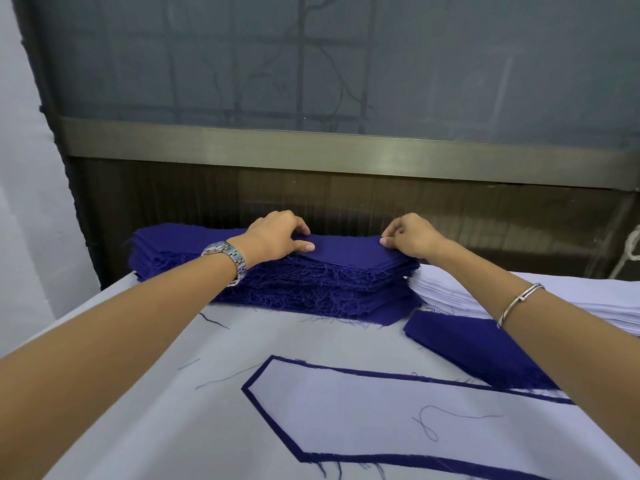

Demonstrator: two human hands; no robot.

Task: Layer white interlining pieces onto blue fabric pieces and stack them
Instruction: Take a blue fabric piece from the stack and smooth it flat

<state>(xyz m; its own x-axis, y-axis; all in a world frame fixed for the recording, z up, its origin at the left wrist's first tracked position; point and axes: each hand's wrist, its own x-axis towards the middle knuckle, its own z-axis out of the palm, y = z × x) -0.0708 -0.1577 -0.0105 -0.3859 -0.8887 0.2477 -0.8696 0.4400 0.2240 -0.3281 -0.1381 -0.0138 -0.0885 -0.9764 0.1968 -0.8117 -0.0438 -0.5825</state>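
- Table, white-covered, fills my lower view.
- Layered piece: white interlining on blue fabric, flat at near centre.
- Blue fabric stack, frayed, at the far edge.
- White interlining stack, just right of it.
- Left hand: I read it as pinching the top blue piece, left part.
- Right hand: pinching that piece's right end.
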